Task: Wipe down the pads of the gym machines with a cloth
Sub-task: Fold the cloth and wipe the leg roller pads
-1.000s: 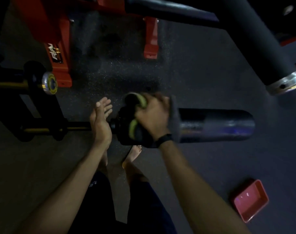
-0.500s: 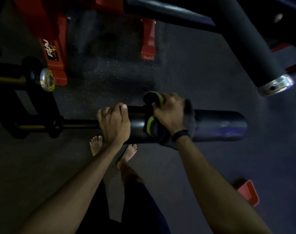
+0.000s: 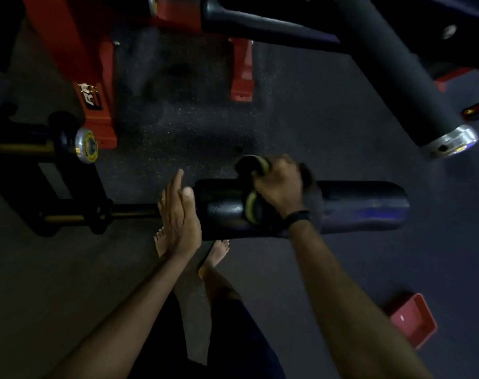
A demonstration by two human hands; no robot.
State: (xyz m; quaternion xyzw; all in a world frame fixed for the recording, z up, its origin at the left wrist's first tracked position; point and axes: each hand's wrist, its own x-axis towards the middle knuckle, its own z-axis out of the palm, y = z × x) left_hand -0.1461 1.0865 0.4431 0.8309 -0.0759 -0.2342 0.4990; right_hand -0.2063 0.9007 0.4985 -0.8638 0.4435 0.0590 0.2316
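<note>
Right hand (image 3: 280,184) grips cloth (image 3: 250,205) on roller pad (image 3: 356,206); left hand (image 3: 178,214) flat, fingers straight.

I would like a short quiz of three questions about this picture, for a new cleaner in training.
1. True or false: the right hand holds the cloth on the roller pad.
2. Which hand has straight fingers?
3. The red tray lies: A) on the floor, B) on the pad, C) in a hand.

Key: 1 true; 2 the left hand; 3 A.
</note>
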